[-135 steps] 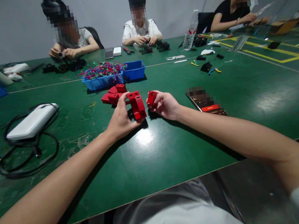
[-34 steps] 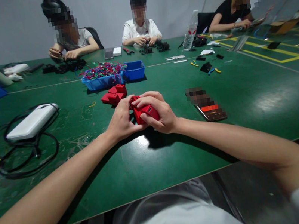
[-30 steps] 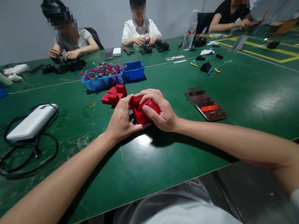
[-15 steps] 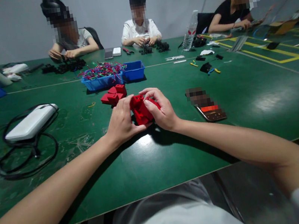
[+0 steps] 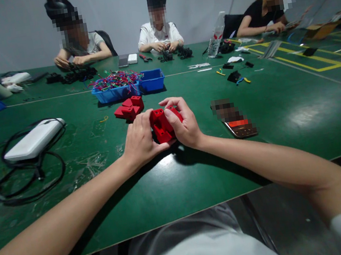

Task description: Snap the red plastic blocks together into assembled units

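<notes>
A red blocky part (image 5: 162,128) with small round holes and a recess sits between my two hands, just above the green table (image 5: 199,183). My left hand (image 5: 139,136) is closed around its left side, with the thumb beneath it. On the right, my right hand (image 5: 185,123) is closed around a red piece with a ridged edge; whether this is separate from the first part I cannot tell. My fingers hide much of the red surfaces. Several similar red blocks (image 5: 130,108) lie in a pile just beyond my left hand.
Behind the red pile stand a blue bin (image 5: 113,94) of coloured wires and a second blue bin (image 5: 153,81). A white power bank (image 5: 35,140) with a looped black cable (image 5: 32,194) lies left, a phone (image 5: 237,123) right. Several people work across the table.
The red parts have turned slightly between my hands, and a gap now shows between the left part and the ridged piece. My right fingers have shifted a little.
</notes>
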